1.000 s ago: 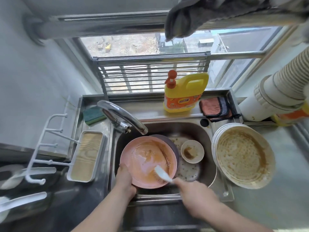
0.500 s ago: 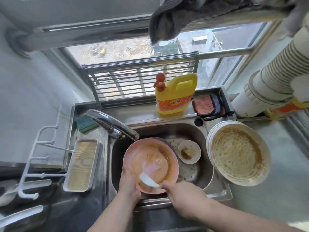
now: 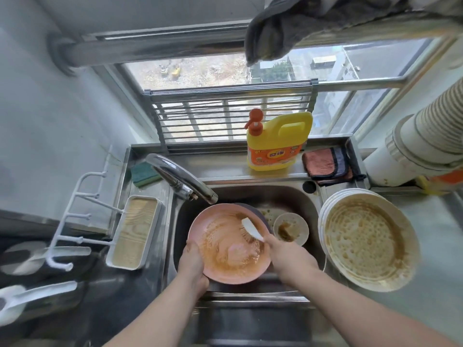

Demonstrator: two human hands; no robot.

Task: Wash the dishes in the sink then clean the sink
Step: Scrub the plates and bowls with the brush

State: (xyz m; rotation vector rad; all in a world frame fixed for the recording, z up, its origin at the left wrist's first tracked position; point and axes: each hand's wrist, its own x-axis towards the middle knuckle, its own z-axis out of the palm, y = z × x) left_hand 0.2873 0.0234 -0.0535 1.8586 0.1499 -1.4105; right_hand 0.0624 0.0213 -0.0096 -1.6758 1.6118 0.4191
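A faucet (image 3: 180,180) overhangs the sink (image 3: 265,196); dirty plates (image 3: 368,240) sit right. Left hand (image 3: 191,265) grips the pink plate (image 3: 229,246) above the sink; right hand (image 3: 288,259) pinches a brush (image 3: 251,229) against it.

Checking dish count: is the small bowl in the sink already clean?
No, the small bowl in the sink holds brown residue at its bottom.

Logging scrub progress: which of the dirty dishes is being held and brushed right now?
The pink plate over the sink: the left hand grips its rim and the right hand works a white brush on it. The small bowl and stacked plates lie untouched.
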